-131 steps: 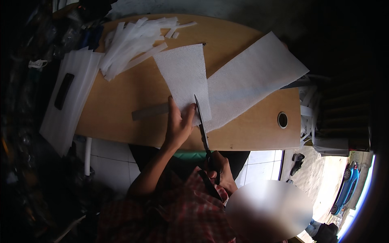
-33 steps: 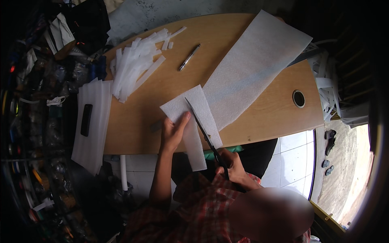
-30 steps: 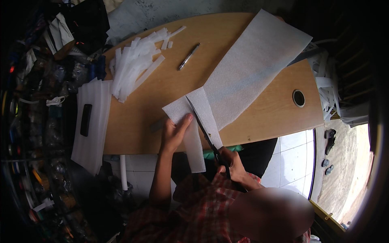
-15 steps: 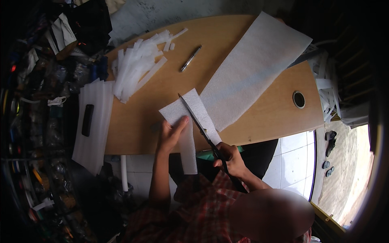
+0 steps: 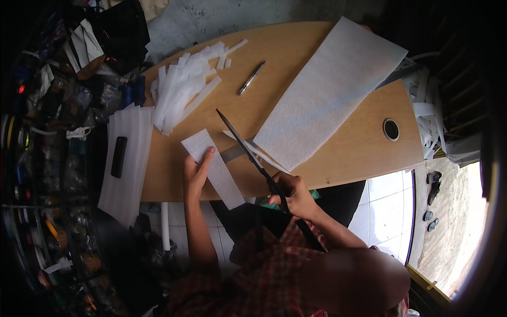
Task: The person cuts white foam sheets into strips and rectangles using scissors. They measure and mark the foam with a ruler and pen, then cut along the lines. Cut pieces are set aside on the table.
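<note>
My left hand (image 5: 196, 174) pinches a rectangular white foam strip (image 5: 216, 171), thumb on top, near the table's front edge. My right hand (image 5: 293, 195) grips long black scissors (image 5: 248, 150) by the handles; their blades look closed and point to the far left, over the table. Beside the blades a narrow white offcut (image 5: 272, 160) shows nearly edge-on, apart from the strip in my left hand. Just beyond it lies a large white foam sheet (image 5: 332, 95). A metal ruler (image 5: 232, 154) runs beneath the sheet, one end showing between my hands.
On the wooden table (image 5: 348, 169) lie a heap of white foam strips (image 5: 185, 87) and a pen (image 5: 252, 78). At its left edge, stacked foam sheets (image 5: 124, 190) bear a black phone (image 5: 119, 157). A round cable hole (image 5: 391, 129) is at right. Crowded shelves (image 5: 50, 211) stand left.
The foam piece has been cut apart. My left hand has moved left with the wider strip, away from the scissors. The narrow offcut has dropped beside the blades, uncovering the ruler's end.
</note>
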`<state>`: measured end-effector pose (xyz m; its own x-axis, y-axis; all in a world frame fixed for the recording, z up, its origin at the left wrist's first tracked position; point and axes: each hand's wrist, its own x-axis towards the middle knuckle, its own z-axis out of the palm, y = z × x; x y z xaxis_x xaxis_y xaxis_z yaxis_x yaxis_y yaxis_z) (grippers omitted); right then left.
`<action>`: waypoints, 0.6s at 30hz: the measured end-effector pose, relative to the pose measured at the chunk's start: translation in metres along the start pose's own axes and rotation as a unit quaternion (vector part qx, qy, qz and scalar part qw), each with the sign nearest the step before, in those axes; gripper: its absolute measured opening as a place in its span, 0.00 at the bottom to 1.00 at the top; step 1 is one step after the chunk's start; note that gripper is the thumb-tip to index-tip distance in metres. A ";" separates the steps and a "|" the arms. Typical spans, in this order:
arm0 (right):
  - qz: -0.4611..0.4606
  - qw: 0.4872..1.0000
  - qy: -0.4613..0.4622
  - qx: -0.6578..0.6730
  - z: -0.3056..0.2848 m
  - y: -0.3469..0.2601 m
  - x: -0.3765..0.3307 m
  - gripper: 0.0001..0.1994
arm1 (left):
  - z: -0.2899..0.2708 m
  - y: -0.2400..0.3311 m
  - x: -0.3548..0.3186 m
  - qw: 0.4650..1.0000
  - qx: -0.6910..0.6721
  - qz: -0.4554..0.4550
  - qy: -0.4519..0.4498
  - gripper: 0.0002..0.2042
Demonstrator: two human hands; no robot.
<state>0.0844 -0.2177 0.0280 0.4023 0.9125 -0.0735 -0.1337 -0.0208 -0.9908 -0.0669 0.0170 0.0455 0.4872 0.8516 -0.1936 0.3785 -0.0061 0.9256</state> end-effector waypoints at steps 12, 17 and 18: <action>-0.019 0.939 -0.046 0.339 -0.028 -0.045 -0.045 0.33 | 0.022 0.038 -0.010 0.868 0.370 0.319 -0.091 0.29; -0.169 0.811 -0.183 0.529 -0.003 -0.107 -0.060 0.33 | 0.044 0.023 -0.007 0.819 0.410 0.357 -0.184 0.28; -0.205 0.800 -0.189 0.532 0.004 -0.129 -0.066 0.33 | 0.051 0.025 0.000 0.821 0.388 0.372 -0.193 0.26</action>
<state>0.0711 -0.2731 0.1609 0.3348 0.8158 0.4715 -0.8358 0.4882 -0.2512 -0.0170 -0.0099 0.0520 0.9672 0.2320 0.1032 0.1777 -0.9088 0.3776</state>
